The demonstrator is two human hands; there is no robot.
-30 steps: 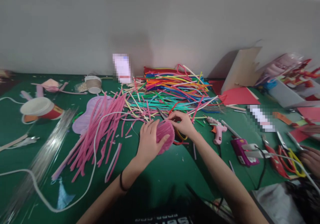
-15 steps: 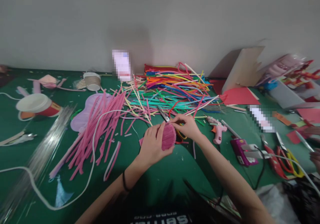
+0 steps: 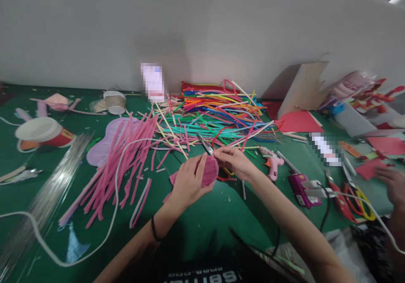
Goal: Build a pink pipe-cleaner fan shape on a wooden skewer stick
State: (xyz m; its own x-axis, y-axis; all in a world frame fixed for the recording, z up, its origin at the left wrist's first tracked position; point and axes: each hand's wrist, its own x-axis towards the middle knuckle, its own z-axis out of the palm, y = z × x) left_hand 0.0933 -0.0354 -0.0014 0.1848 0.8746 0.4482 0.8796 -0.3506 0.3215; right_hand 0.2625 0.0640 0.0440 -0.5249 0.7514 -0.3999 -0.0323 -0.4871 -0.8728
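My left hand [image 3: 190, 179] is closed around a rounded dark pink piece [image 3: 209, 171], seemingly made of pipe cleaners laid side by side; its fingers cover the left part. At the upper right edge of that piece, the fingers of my right hand [image 3: 234, 160] are pinched together. What they hold, if anything, is too small to make out. Scissors [image 3: 205, 144] lie just behind my hands, their handles partly hidden by my right hand. Left of my hands, pink pipe cleaners [image 3: 126, 160] lie in a loose bundle.
Multicoloured pipe cleaners [image 3: 218, 110] are heaped by the wall. To the right are a pink glue gun [image 3: 272, 163], a purple power adapter [image 3: 302, 190] and more scissors [image 3: 343, 196]. A white cable [image 3: 117, 190] crosses the left side, near a paper cup [image 3: 47, 131]. Another person's hand [image 3: 392, 186] is at far right.
The pink piece and my left hand have shifted slightly left in view. My right hand stays pinched at its edge. The other person's hand has come further into view at right.
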